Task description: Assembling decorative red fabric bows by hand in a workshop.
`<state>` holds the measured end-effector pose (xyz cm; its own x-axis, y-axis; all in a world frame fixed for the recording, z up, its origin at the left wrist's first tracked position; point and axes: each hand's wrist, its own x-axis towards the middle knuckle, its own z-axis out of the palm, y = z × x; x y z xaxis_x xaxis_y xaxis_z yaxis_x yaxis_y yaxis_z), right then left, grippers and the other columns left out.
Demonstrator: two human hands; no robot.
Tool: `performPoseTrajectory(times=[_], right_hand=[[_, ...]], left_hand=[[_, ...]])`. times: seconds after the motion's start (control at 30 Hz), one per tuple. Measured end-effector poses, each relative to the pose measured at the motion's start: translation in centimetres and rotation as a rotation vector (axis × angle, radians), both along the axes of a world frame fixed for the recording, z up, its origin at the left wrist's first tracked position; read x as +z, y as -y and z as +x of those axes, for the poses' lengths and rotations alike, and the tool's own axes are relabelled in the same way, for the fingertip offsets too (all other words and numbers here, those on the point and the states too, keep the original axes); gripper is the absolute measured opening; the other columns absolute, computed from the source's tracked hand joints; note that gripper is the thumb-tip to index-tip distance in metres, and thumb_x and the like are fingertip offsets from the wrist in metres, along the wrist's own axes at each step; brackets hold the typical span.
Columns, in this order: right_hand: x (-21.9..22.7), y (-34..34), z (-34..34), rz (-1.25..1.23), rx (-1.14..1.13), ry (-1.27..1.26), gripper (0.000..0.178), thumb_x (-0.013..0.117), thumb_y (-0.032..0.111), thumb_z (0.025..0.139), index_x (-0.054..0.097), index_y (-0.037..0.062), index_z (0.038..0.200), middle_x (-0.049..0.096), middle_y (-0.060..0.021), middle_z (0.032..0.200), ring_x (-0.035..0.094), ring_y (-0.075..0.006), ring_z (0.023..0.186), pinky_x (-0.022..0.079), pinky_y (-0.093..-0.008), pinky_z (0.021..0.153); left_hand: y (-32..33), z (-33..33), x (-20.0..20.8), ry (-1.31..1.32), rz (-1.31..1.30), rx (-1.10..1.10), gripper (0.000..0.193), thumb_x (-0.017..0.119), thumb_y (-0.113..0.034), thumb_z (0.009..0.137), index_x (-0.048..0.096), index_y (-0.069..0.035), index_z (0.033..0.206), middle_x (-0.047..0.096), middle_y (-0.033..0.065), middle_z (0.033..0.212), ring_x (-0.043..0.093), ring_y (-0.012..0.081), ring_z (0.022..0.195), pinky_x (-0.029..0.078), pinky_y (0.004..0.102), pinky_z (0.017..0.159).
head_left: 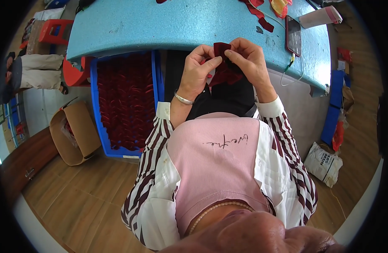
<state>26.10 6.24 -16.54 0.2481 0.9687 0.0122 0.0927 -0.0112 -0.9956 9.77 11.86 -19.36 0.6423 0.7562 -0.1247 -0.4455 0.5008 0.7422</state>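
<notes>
Just off the near edge of the blue tabletop (160, 25), a dark red velvet piece (220, 49) is pinched between the fingertips of both my hands. My left hand (197, 71), with a silver bangle at the wrist, grips its left side. On the other side, my right hand (252, 64) holds it with thumb and fingers closed. More dark red fabric (227, 76) hangs below the fingers over my lap; whether it is one piece with the upper part I cannot tell. Some fingertips are hidden behind the cloth.
Left of my legs stands a blue crate (93, 90) packed with rows of dark red velvet pieces. A phone (293, 37) with a cable, a pink tumbler (318, 17) and red scraps (265, 24) lie on the table. A cardboard box (82, 135) and a person (40, 71) are further left.
</notes>
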Motion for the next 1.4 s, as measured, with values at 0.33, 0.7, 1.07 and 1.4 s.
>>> performPoseTrajectory(times=[0.33, 0.7, 1.07, 1.4], right_hand=[[0.3, -0.7, -0.3, -0.045, -0.060, -0.144, 0.011, 0.065, 0.009, 0.086, 0.060, -0.0009, 0.086, 0.058, 0.0021, 0.071, 0.051, -0.0039, 0.064, 0.040, -0.0196, 0.057], [0.3, -1.0, -0.9, -0.035, -0.082, -0.022, 0.011, 0.066, 0.012, 0.087, 0.063, 0.0013, 0.087, 0.057, 0.0048, 0.071, 0.045, -0.0015, 0.062, 0.034, -0.0181, 0.055], [0.7, -0.8, -1.3, -0.020, -0.092, -0.073, 0.010, 0.068, 0.005, 0.085, 0.065, -0.0013, 0.093, 0.062, 0.0026, 0.077, 0.052, -0.0024, 0.069, 0.041, -0.0171, 0.061], [0.4, -1.3, -2.4, -0.062, -0.063, 0.044, 0.008, 0.066, 0.006, 0.086, 0.063, -0.0008, 0.087, 0.059, 0.0026, 0.071, 0.050, -0.0020, 0.065, 0.038, -0.0181, 0.057]], left_hand=[[0.1, 0.3, -0.2, -0.135, 0.088, -0.009, 0.021, 0.071, 0.001, 0.082, 0.059, -0.003, 0.098, 0.063, 0.0012, 0.085, 0.061, 0.0065, 0.080, 0.052, 0.0206, 0.073], [-0.8, 0.1, -1.3, 0.002, -0.042, 0.034, 0.024, 0.071, 0.004, 0.082, 0.059, -0.001, 0.102, 0.067, 0.0077, 0.095, 0.066, 0.0110, 0.083, 0.056, 0.0248, 0.075], [-0.9, 0.2, -1.3, 0.007, -0.013, 0.058, 0.023, 0.071, 0.004, 0.081, 0.060, -0.001, 0.100, 0.068, 0.0076, 0.094, 0.065, 0.0108, 0.083, 0.056, 0.0252, 0.076], [-0.7, -1.1, -1.0, -0.071, 0.060, 0.094, 0.018, 0.072, 0.002, 0.081, 0.062, -0.002, 0.096, 0.068, 0.0055, 0.088, 0.064, 0.0087, 0.078, 0.054, 0.0227, 0.071]])
